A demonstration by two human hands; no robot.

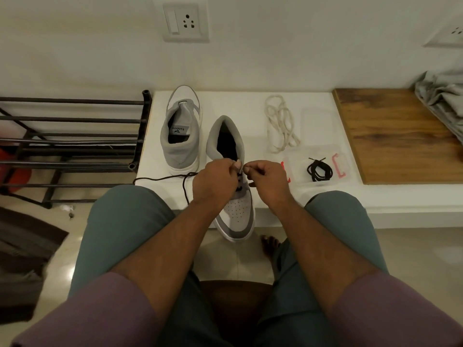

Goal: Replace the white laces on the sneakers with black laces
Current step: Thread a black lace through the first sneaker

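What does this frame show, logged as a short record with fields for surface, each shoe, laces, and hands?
surface: white ledge along the wall
near shoe: grey and white sneaker, toe overhanging the ledge edge toward the person, black lace partly threaded
far shoe: matching grey and white sneaker, heel toward the person, no lace visible
removed laces: loose white laces on the ledge
spare lace: coiled black lace in a clear plastic container
left hand: pinching the black lace
right hand: pinching at the same eyelet area

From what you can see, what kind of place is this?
Probably a home entryway or shoe corner: a black metal shoe rack, a wall socket, and a white ledge holding sneakers.
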